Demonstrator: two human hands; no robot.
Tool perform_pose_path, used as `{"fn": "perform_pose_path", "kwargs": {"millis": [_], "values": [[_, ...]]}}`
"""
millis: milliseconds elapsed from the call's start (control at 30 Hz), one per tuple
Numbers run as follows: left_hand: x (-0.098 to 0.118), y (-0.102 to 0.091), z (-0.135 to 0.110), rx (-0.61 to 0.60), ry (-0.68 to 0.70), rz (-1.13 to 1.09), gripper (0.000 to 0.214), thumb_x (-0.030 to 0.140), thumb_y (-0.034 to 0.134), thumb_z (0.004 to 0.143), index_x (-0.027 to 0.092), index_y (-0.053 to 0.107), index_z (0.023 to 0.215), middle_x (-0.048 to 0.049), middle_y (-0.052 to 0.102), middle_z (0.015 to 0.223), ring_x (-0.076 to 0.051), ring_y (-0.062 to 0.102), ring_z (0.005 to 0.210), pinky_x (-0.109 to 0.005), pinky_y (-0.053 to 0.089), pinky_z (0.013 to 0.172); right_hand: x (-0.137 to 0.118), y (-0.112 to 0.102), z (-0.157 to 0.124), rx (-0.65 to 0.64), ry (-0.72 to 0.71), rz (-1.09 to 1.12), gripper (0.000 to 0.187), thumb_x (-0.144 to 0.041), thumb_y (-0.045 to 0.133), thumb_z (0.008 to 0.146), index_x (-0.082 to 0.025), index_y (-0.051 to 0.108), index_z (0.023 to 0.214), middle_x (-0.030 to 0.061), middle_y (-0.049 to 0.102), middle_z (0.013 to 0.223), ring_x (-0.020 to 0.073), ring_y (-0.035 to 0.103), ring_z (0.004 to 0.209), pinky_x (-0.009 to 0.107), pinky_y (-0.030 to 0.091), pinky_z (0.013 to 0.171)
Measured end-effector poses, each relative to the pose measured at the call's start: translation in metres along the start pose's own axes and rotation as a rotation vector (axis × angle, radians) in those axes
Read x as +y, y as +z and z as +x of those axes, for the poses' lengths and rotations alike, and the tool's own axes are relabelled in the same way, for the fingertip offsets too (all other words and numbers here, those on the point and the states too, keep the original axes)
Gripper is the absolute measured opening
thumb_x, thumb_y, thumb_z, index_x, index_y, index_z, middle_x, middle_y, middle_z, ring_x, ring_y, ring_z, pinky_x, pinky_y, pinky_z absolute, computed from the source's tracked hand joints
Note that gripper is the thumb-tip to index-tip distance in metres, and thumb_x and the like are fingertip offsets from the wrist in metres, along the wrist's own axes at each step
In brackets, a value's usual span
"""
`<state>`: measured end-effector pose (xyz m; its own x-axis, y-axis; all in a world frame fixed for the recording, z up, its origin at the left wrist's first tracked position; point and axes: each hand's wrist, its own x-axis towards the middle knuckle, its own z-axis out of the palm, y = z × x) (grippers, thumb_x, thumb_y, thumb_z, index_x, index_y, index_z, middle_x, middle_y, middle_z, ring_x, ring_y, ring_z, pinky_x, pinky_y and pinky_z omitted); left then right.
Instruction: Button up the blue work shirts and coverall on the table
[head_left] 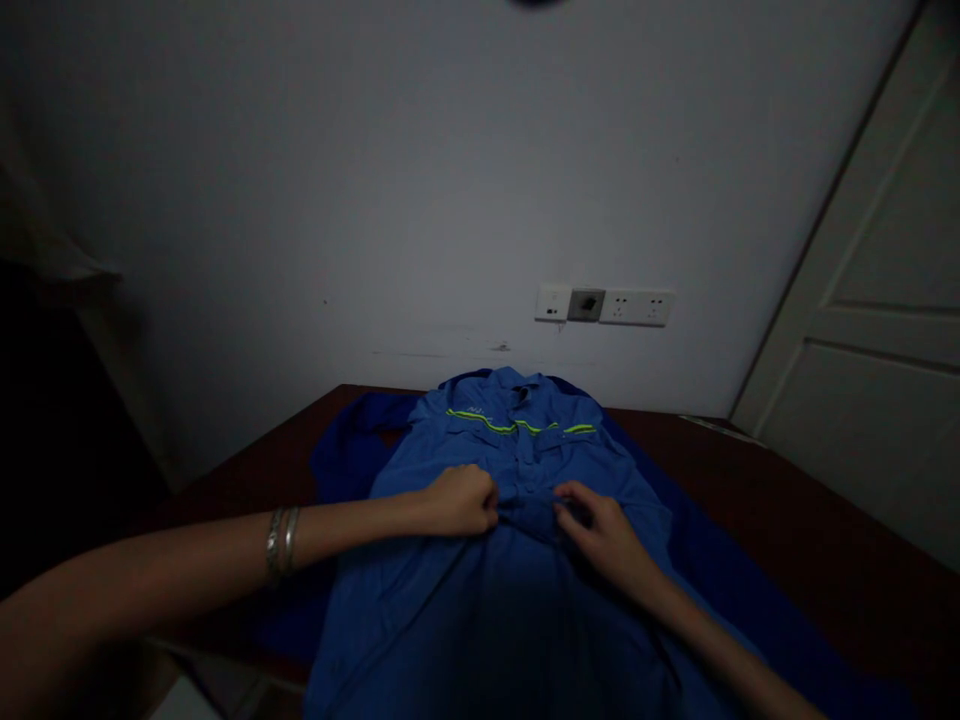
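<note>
A blue work shirt with yellow-green reflective stripes across the chest lies spread front-up on a dark wooden table, collar toward the wall. My left hand is closed in a fist, gripping the shirt's fabric at the middle front. My right hand has its fingers pinched on the shirt's front placket just beside it. The two hands sit close together at the shirt's centre line. Bracelets circle my left wrist.
A white wall rises behind the table with a row of power sockets. A white door stands at the right. Darker blue cloth lies under the shirt. The room is dim; the left side is in deep shadow.
</note>
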<state>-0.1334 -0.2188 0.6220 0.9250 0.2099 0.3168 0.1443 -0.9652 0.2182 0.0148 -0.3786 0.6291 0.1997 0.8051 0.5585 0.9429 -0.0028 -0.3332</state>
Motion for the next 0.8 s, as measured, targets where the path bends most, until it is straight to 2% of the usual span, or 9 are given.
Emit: {"fn": "perform_pose_path", "kwargs": {"millis": [100,200,267,333,433,600,700,800], "values": [[-0.002,-0.022,0.000,0.089,-0.038,0.053,0.020,0.022,0.050,0.066,0.016,0.067,0.073,-0.0085,0.065,0.070,-0.020,0.058,0.066,-0.026,0.041,0.061,0.003,-0.012,0.014,0.061,0.049,0.139,0.020,-0.024,0.043,0.078,-0.016,0.054,0.092,-0.0008,0.058,0.062,0.0116,0.052,0.053,0.021,0.040,0.048],[-0.003,-0.045,0.002,0.191,-0.064,0.067,0.021,0.023,0.049,0.067,0.015,0.067,0.074,-0.0078,0.065,0.071,-0.019,0.058,0.067,-0.026,0.041,0.062,0.005,-0.023,0.026,0.079,0.047,0.174,0.031,-0.025,0.042,0.078,-0.016,0.051,0.107,-0.0033,0.054,0.056,0.0106,0.048,0.047,0.020,0.037,0.043],[-0.003,-0.059,0.004,0.264,-0.069,0.057,0.022,0.024,0.048,0.067,0.016,0.067,0.075,-0.0069,0.065,0.072,-0.018,0.057,0.067,-0.025,0.040,0.062,0.006,-0.030,0.032,0.100,0.018,0.137,0.031,-0.026,0.043,0.079,-0.017,0.055,0.106,-0.0002,0.059,0.065,0.0127,0.054,0.057,0.022,0.042,0.051],[-0.003,-0.072,0.006,0.331,-0.070,0.032,0.023,0.024,0.048,0.068,0.016,0.067,0.076,-0.0056,0.065,0.072,-0.016,0.056,0.065,-0.025,0.040,0.062,0.005,-0.035,0.037,0.119,-0.008,0.101,0.026,-0.026,0.042,0.079,-0.019,0.062,0.095,0.0033,0.064,0.080,0.0160,0.059,0.074,0.027,0.045,0.066],[-0.002,-0.089,0.014,0.405,-0.067,-0.022,0.024,0.024,0.048,0.067,0.015,0.068,0.077,-0.0043,0.065,0.073,-0.014,0.055,0.065,-0.022,0.040,0.061,-0.001,-0.041,0.046,0.142,0.017,0.084,0.027,-0.025,0.041,0.078,-0.020,0.066,0.086,0.0041,0.066,0.090,0.0186,0.059,0.086,0.032,0.043,0.079],[-0.004,-0.102,0.032,0.448,-0.071,-0.079,0.025,0.024,0.048,0.067,0.013,0.068,0.076,-0.0039,0.064,0.071,-0.013,0.054,0.063,-0.021,0.040,0.059,-0.020,-0.048,0.062,0.155,0.085,0.102,0.029,-0.026,0.043,0.077,-0.018,0.066,0.095,0.0049,0.067,0.093,0.0192,0.060,0.087,0.033,0.044,0.079],[-0.007,-0.104,0.041,0.463,-0.068,-0.079,0.024,0.025,0.048,0.067,0.014,0.068,0.075,-0.0041,0.064,0.070,-0.014,0.055,0.063,-0.022,0.040,0.059,-0.031,-0.048,0.066,0.111,0.070,0.116,0.031,-0.030,0.048,0.076,-0.017,0.064,0.098,0.0063,0.066,0.097,0.0197,0.059,0.089,0.033,0.044,0.081],[-0.011,-0.103,0.048,0.475,-0.078,-0.084,0.025,0.025,0.048,0.067,0.013,0.068,0.075,-0.0051,0.065,0.071,-0.014,0.055,0.063,-0.022,0.040,0.058,-0.038,-0.044,0.065,0.094,0.033,0.067,0.040,-0.039,0.056,0.070,-0.017,0.062,0.103,0.0075,0.063,0.102,0.0212,0.058,0.093,0.034,0.044,0.083]]}}
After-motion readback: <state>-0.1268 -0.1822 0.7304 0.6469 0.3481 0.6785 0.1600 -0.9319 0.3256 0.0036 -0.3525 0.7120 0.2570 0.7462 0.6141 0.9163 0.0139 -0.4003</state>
